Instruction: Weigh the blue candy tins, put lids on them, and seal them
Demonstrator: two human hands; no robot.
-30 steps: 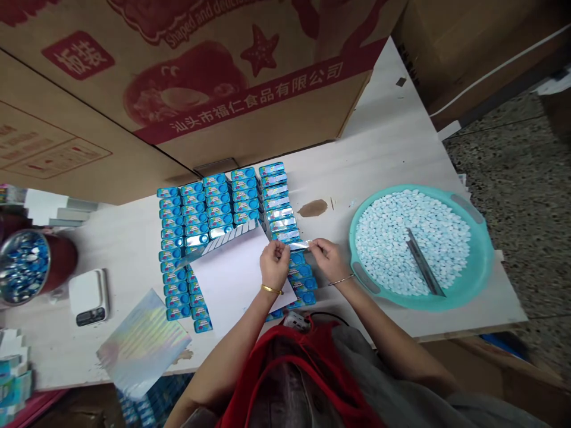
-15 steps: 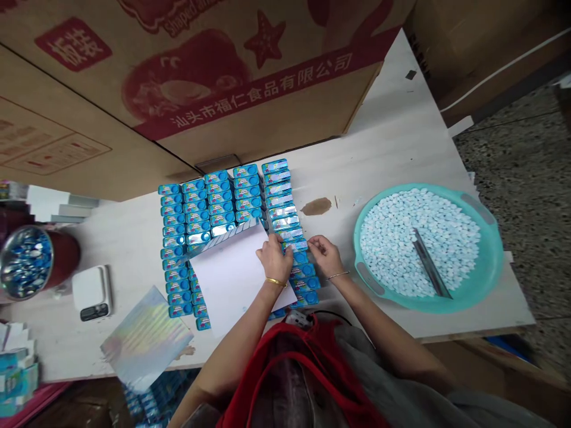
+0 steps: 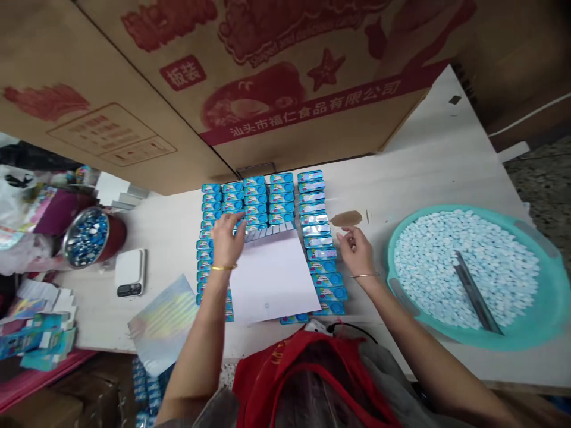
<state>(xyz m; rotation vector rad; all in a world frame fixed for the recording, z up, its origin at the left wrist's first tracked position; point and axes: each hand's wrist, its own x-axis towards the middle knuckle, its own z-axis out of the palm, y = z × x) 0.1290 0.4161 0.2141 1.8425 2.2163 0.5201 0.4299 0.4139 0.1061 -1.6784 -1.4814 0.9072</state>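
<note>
Rows of small blue tins lie packed side by side on the white table. A white sheet with silver strip stickers along its top edge lies over the middle of them. My left hand reaches over the left rows, fingers curled at the sheet's top-left corner by the sticker strips. My right hand hovers just right of the rightmost tin column, fingers loosely bent, nothing visible in it.
A teal basin of pale blue tablets with a metal scoop sits at right. Large cardboard boxes stand behind. At left are a red tub of blue pieces, a small scale and a holographic sheet.
Both hands left the sticker pressed on a right-column tin. My left hand moved left to the sheet's top-left corner; my right hand drew off to the right. The camera swung left.
</note>
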